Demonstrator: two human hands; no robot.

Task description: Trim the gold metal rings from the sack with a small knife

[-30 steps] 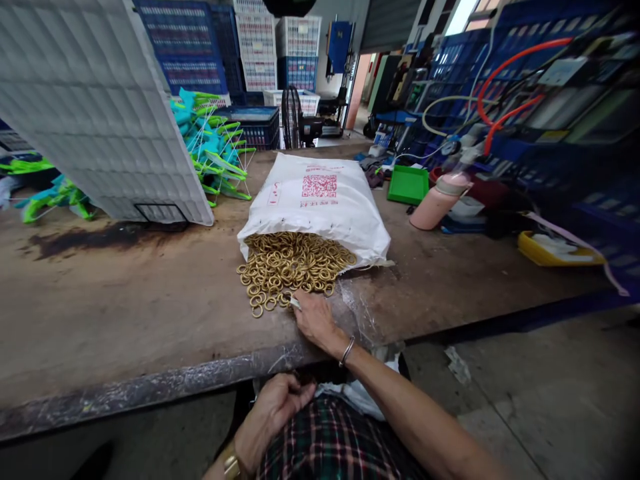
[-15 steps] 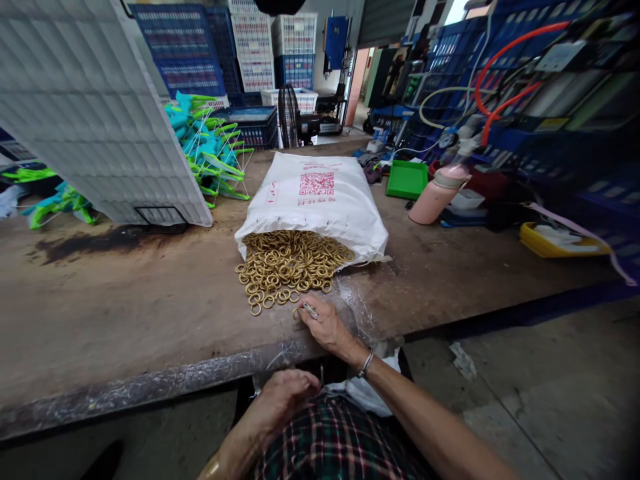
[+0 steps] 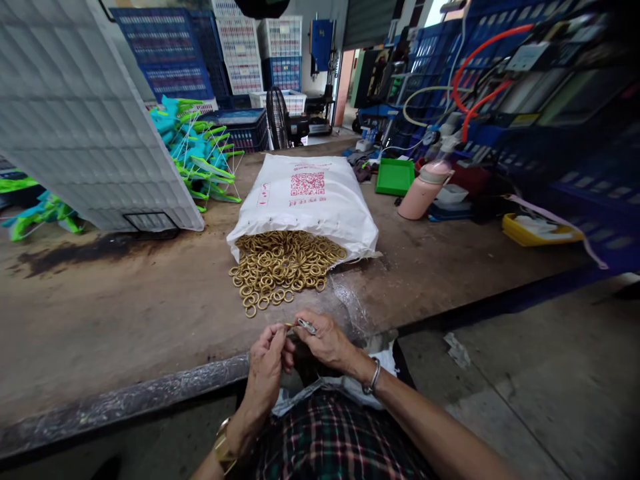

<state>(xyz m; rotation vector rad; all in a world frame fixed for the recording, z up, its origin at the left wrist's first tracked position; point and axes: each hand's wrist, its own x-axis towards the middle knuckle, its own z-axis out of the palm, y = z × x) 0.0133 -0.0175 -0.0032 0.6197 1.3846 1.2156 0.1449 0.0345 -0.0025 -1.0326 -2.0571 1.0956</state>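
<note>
A brass-coloured ring [image 3: 289, 326], seen nearly edge-on, is between the fingertips of my two hands above the table's front edge. My left hand [image 3: 267, 360] pinches it from the left, thumb and forefinger together. My right hand [image 3: 327, 341] meets it from the right and is closed around a small silver metal tool [image 3: 307, 326], whose kind I cannot make out. Just beyond my hands, a heap of similar rings [image 3: 280, 267] spills from the mouth of a white woven sack [image 3: 305, 200] with red print, lying on its side.
A grey ribbed panel [image 3: 100, 120] leans at left, beside turquoise and green plastic pieces [image 3: 205, 157]. Towards the right are a green tray [image 3: 395, 177], a pink bottle [image 3: 423, 193] and a yellow tray [image 3: 530, 233]. A fan [image 3: 277, 117] and stacked crates [image 3: 173, 50] stand behind.
My right hand has drawn back from the heap's edge with a ring and the silver tool. My left hand has risen from my lap and now pinches the ring too.
</note>
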